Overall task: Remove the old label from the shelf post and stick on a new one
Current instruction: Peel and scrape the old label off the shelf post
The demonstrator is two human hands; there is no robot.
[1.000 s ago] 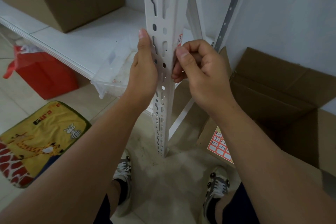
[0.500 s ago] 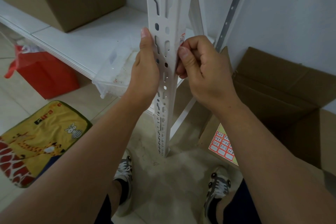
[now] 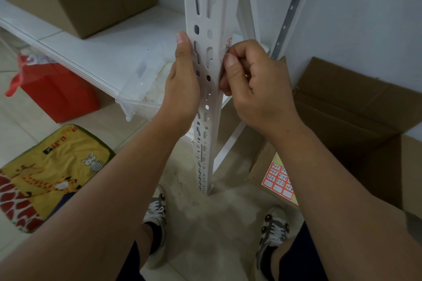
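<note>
The right hand [image 3: 255,82] has shifted slightly up the shelf post [image 3: 206,57] over the last second, fingers curled, pinching at the old label [image 3: 228,45] on the post's right face. The label remains attached. The left hand [image 3: 182,84] still steadies the post, fingers straight. Removal is judged unfinished; the sheet of new labels [image 3: 279,180] lies on the floor, near right.

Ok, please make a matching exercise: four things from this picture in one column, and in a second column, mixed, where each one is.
Things:
1. left hand
2. red-bordered label
3. sheet of labels
4. giraffe mat

Places:
a. on the floor, far left
b. against the post's left edge
c. by the open cardboard box
d. on the post's right face, above the right thumb

Pairs: 1-b, 2-d, 3-c, 4-a
</note>
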